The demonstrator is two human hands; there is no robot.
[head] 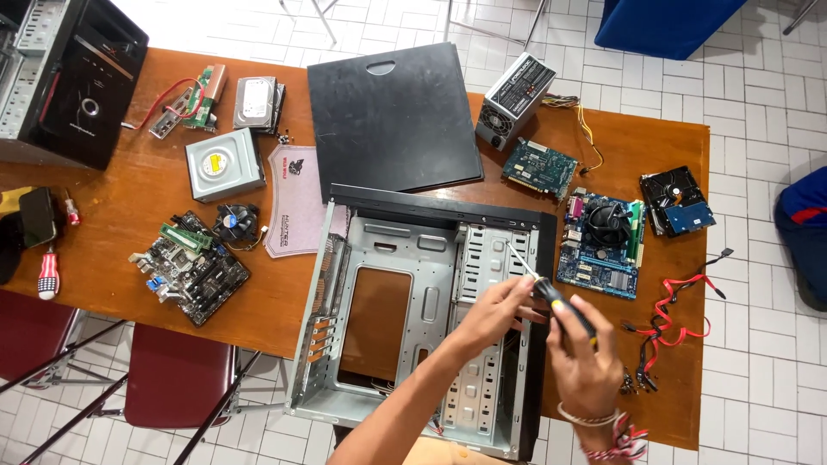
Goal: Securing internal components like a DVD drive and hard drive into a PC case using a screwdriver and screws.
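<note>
Right hand (pixel 584 357) fingers closed round black-and-yellow screwdriver (pixel 551 293) handle, left hand (pixel 495 312) fingertips pinching its shaft near the collar, tip angled onto drive bay of open, gutted computer case (pixel 388 344), case lying flat on wooden table (pixel 129 198), motherboard (pixel 600 244) just beside, black side panel (pixel 392 120) behind.

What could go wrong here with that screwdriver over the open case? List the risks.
1. The screwdriver, held by both the left hand and right hand, could slip off the drive cage and strike the fingers.
2. The open case overhangs the table edge; pushing may shift it.
</note>
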